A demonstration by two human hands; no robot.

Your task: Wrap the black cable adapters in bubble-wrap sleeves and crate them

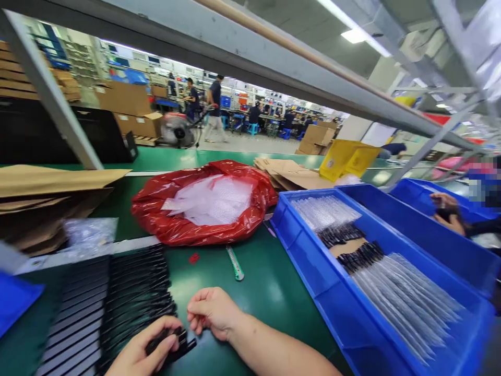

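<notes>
My left hand is closed around a bundled black cable, whose short dark end pokes out past the thumb toward the right. Just beside it, my right hand has its fingers curled together. Whatever sits between those fingertips, if anything, is too small to tell. Left of my hands lie rows of flat black strips with black cables side by side on the green table. A green-handled utility knife rests beyond my right hand.
A red plastic bag holds white bubble-wrap sleeves. On the right, a blue bin contains bubble-wrapped parts. Cardboard sheets lie far left; a yellow bin stands behind. A co-worker's hands show at right.
</notes>
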